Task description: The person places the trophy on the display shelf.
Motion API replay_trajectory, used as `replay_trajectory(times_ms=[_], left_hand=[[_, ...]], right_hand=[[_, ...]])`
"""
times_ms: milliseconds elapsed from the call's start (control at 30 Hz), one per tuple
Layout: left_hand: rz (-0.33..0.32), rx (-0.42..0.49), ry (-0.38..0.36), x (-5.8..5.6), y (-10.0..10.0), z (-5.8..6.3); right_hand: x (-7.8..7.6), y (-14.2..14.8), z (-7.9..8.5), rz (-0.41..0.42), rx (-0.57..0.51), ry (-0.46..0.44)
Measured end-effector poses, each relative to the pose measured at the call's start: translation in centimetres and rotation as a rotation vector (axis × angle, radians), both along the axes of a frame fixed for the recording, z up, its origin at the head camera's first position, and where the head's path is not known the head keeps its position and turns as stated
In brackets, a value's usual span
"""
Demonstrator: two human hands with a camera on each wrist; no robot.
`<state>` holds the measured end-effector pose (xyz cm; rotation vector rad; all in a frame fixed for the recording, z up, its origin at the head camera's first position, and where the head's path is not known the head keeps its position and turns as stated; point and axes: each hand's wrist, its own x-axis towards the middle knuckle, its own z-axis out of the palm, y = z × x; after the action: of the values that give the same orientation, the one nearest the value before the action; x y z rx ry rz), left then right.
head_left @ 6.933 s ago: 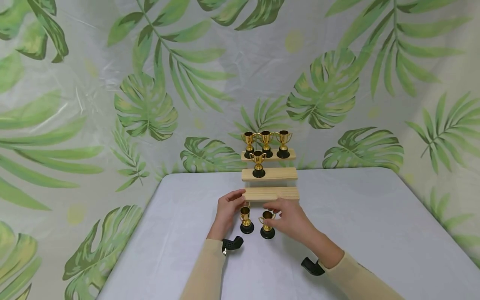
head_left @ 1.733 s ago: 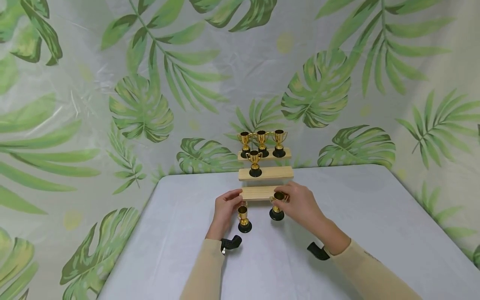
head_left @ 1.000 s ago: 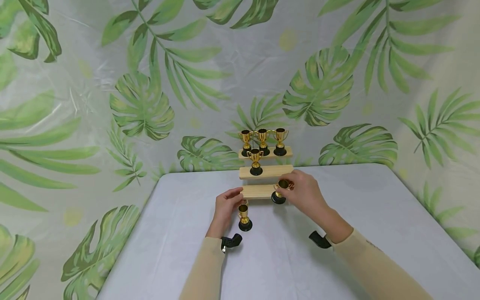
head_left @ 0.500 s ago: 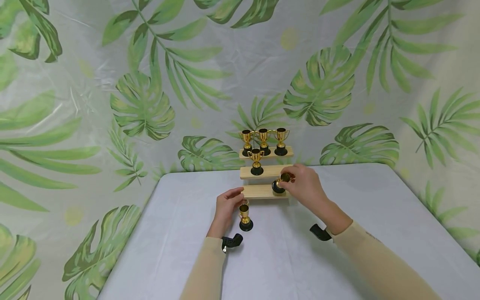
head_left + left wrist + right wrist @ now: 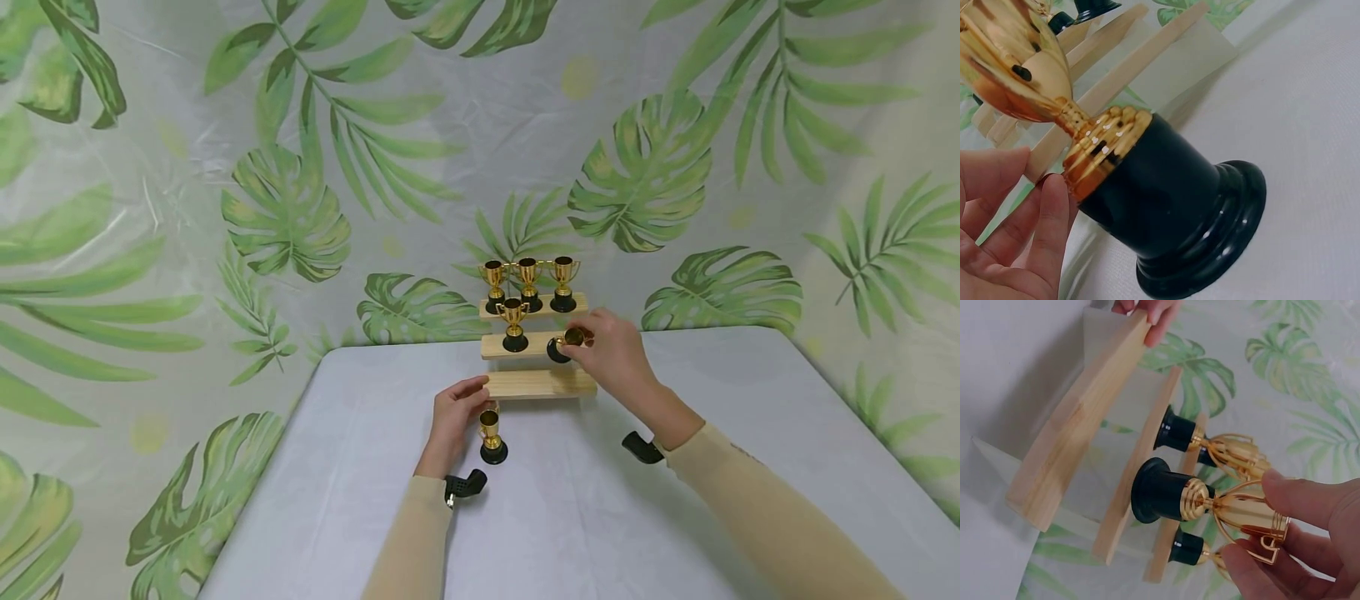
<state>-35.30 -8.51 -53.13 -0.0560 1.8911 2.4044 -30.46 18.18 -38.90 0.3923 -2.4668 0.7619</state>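
Note:
My right hand (image 5: 615, 354) pinches a small gold trophy cup (image 5: 1250, 512) by its bowl and handles. The trophy's black base (image 5: 1160, 490) points toward the right part of the middle board (image 5: 495, 346) and overlaps it in the head view. At the left end of the lowest wooden board (image 5: 536, 384), my left hand (image 5: 453, 421) grips the edge between thumb and fingers. A second trophy (image 5: 491, 437) stands upright on the table in front of that hand and fills much of the left wrist view. Another trophy (image 5: 513, 323) stands on the middle board's left part.
Three trophies stand in a row on the top board (image 5: 580, 304) of the three-step rack. Translucent side panels (image 5: 1125, 394) carry the boards. A white cloth (image 5: 360, 500) covers the table, and a leaf-patterned sheet (image 5: 420, 167) hangs behind.
The right hand has lifted its trophy from the table, up past the lowest board to the middle board's height. The left hand has stayed at the lowest board's left end.

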Motion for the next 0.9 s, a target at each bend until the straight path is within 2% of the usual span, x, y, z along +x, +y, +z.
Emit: replay_trajectory(times_ms=[200, 900], left_hand=[[0.003, -0.006, 0.006, 0.0, -0.1, -0.1], [-0.015, -0.014, -0.012, 0.0, -0.2, 0.0]], right_hand=[[-0.8, -0.1, 0.4, -0.005, 0.011, 0.015], [-3.3, -0.3, 1.9, 0.002, 0.036, -0.046]])
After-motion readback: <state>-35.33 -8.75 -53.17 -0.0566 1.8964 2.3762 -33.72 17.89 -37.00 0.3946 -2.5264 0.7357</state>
